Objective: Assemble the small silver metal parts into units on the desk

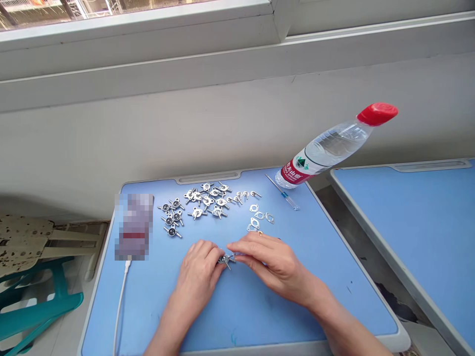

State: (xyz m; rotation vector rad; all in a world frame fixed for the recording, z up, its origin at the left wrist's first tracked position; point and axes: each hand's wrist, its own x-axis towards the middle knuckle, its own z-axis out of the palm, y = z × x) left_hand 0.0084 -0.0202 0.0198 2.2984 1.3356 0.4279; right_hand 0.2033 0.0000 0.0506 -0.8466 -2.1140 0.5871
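Fitting (pixel 225 259) between left hand (pixel 196 277), right hand (pixel 269 262)

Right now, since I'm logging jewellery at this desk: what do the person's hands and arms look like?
The left hand and right hand are bare, without gloves, and the forearms show no sleeves. A finger of the right hand seems to wear a small ring; no watch or bracelet shows.

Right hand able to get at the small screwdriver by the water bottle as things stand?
Probably yes, once the right hand releases the small metal part. Only a few flat metal plates lie between it and the screwdriver, and they look low enough to pass over.
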